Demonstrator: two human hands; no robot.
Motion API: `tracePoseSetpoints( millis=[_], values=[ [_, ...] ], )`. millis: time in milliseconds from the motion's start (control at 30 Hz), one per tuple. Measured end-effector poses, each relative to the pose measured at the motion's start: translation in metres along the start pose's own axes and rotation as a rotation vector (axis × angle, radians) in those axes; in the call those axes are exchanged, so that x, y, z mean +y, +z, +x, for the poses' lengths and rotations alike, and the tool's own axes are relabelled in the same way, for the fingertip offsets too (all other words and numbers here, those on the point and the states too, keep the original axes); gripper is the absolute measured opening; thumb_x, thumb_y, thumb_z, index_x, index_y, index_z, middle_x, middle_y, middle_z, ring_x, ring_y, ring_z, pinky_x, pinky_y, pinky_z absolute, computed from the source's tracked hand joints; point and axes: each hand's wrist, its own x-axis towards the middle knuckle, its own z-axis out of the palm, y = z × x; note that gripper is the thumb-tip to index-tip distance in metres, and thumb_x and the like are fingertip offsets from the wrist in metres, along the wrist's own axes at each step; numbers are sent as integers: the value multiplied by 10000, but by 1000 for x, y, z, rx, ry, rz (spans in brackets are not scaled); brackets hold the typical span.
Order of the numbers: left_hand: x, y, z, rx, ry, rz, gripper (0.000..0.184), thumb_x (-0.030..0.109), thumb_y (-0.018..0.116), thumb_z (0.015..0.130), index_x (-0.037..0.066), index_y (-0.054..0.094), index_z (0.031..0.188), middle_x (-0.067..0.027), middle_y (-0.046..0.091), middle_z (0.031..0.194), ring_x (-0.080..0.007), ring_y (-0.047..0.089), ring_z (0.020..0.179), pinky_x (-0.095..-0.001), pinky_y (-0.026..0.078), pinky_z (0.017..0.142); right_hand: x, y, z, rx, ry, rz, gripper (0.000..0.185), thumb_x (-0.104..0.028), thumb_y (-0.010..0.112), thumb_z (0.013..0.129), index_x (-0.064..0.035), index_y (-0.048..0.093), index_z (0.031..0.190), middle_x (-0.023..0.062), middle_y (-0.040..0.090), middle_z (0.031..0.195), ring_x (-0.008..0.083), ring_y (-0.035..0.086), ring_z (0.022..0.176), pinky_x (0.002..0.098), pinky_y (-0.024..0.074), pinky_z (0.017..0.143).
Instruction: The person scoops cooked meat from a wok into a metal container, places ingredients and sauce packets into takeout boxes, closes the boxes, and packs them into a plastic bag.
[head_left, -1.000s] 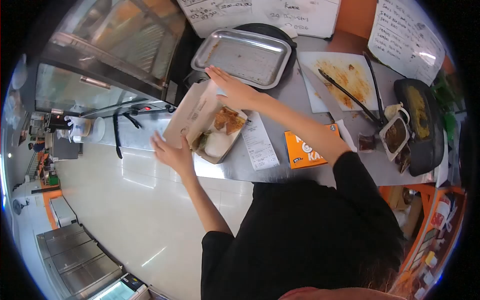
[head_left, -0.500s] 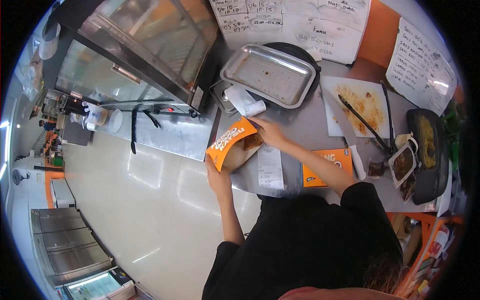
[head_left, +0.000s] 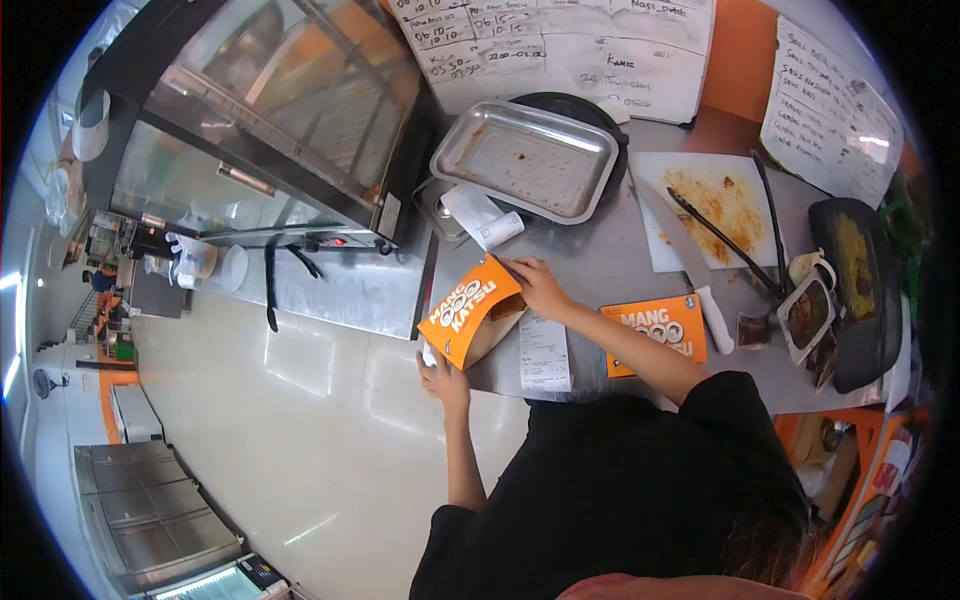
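Metal counter (head_left: 590,255) beside glass cabinet (head_left: 270,100), pale floor (head_left: 350,450); left hand (head_left: 445,382), right hand (head_left: 541,288) clamped on orange box (head_left: 462,310).

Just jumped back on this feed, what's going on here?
A person has both hands at an orange-lidded takeaway box on the steel counter: left hand by its near corner, right hand by its right side. The lid is bent over the box but not flat, and some browned food shows in the gap. A printed receipt lies beside it, with a matching orange carton partly under the right forearm.
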Motion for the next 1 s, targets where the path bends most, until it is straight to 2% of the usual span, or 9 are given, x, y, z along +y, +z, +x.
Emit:
tracePoseSetpoints(
  millis=[100,267,333,467,500,600,733,900,1000],
  values=[
    [-32,-9,15,-414,42,-845,590,397,402,809,52,333,1282,-83,237,1362,-230,338,1157,-362,187,982,5,-14,7,-185,198,190,420,-67,457,771,-72,457,1191,146,531,1107,261,518,967,315,389,842],
    [-17,-33,36,-330,-268,-1019,647,487,437,792,-21,439,1194,-146,248,1354,-241,291,1217,-372,224,976,-18,-26,12,-258,349,246,397,-269,431,830,-54,496,1157,116,523,1140,191,517,991,269,373,859],
    [-1,-40,39,-357,-147,-743,571,417,603,719,-20,542,1082,-220,227,1339,-298,291,1214,-388,261,961,-38,-28,17,-294,406,325,460,-368,379,854,-39,497,1153,141,520,1135,194,514,993,257,351,884],
    [-7,-40,37,-387,-68,-576,577,406,689,637,59,564,1080,-287,206,1315,-370,214,1235,-430,252,963,-13,-25,3,-571,218,-394,656,-520,306,841,-8,367,1245,175,230,1343,318,211,1234,393,170,1001],
    [-13,-38,40,-428,-58,-589,600,402,688,635,74,540,1116,-291,193,1318,-379,191,1241,-443,226,973,27,-10,-2,-537,201,-242,704,-541,339,821,-8,301,1278,161,114,1376,362,98,1257,441,125,1006],
    [-6,-27,46,-212,130,-386,715,420,674,637,135,411,1238,-291,144,1334,-389,125,1258,-477,130,996,11,-17,0,-516,154,-268,749,-509,444,787,-8,232,1302,185,117,1368,361,103,1260,431,135,1014],
    [20,-44,51,-243,664,124,882,486,646,632,198,207,1341,-273,90,1354,-394,66,1267,-526,10,991,-8,-20,8,-443,-449,-498,824,-489,566,705,-59,219,1316,222,173,1340,371,126,1256,439,154,1016],
    [43,-70,58,-357,802,371,977,586,658,522,200,254,1323,-286,287,1271,-412,280,1186,-550,243,929,-23,-21,14,-553,-633,-672,837,-539,584,654,-127,266,1310,240,251,1304,388,219,1224,447,188,1007],
    [37,-60,63,-341,878,330,972,539,673,532,148,258,1319,-302,319,1234,-417,342,1141,-509,340,875,22,17,19,-364,-752,-826,830,-553,573,649,-120,291,1298,245,266,1295,382,236,1220,454,208,996]
  ],
)
